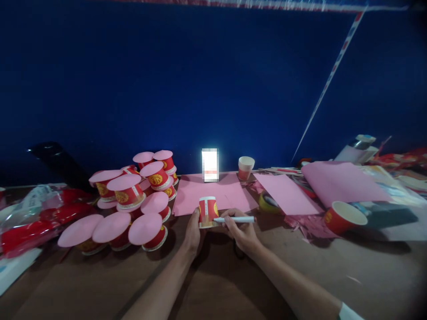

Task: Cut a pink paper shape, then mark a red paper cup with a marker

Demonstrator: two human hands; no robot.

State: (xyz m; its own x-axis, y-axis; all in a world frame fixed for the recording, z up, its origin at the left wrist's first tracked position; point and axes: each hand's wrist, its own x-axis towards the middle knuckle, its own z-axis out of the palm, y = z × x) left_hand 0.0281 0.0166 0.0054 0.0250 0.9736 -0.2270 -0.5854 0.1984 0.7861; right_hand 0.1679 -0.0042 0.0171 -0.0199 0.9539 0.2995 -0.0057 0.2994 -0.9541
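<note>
Upside down in front of me is a red and white paper cup with gold printing. My left hand grips its left side. A white marker pen is pinched in my right hand, its tip at the cup's lower right side. Just behind the cup lie sheets of pink paper on the brown table. To the left stand several red paper cups, some stacked, topped with pink paper discs.
A lit screen stands at the back by the blue wall, with a paper cup to its right. Rightward are a pink sheet, paper scraps and a tilted red cup. Red plastic packages lie far left.
</note>
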